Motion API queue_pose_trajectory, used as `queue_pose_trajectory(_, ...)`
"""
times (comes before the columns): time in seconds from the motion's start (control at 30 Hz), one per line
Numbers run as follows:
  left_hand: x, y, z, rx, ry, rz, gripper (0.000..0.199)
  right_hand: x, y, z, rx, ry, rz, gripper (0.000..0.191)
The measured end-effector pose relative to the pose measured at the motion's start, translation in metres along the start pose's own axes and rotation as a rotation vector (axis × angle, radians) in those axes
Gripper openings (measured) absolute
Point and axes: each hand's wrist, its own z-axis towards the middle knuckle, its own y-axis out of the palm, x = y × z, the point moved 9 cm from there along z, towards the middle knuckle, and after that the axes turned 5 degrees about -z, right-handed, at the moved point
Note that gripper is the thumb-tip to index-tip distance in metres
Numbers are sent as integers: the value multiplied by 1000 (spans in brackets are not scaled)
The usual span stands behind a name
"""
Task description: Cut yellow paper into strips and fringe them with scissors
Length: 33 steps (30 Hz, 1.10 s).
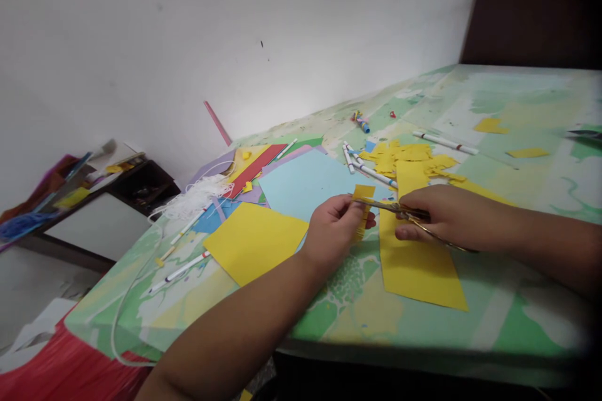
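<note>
Between the fingers of my left hand (336, 225) is a small strip of yellow paper (364, 192), its lower edge cut into a fringe. My right hand (437, 216) is closed round a pair of scissors (416, 219), whose blades point left and meet the strip near my left fingertips. Under the scissors lies a long yellow sheet (418, 269) on the table. Just beyond my right hand is a heap of fringed yellow paper pieces (399, 156). Another yellow sheet (258, 241) rests left of my left hand, partly over a light blue sheet (301, 178).
The table has a green patterned cloth (508, 326). Several white markers (371, 172) lie about, with a tangle of white string (202, 194) at the left. Red paper (256, 169) is at the back. A low cabinet (89, 225) stands left, by a white wall (282, 31).
</note>
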Motion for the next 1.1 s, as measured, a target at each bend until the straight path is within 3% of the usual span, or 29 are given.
queue_pose_trajectory(0.53, 2, -1, 0, 25, -2, 48, 17, 1, -3, 0, 24, 14, -31, 47)
queue_pose_trajectory(1.1, -2, -7, -2, 78, -26, -79, 22, 3, 0, 1, 17, -20, 25, 45)
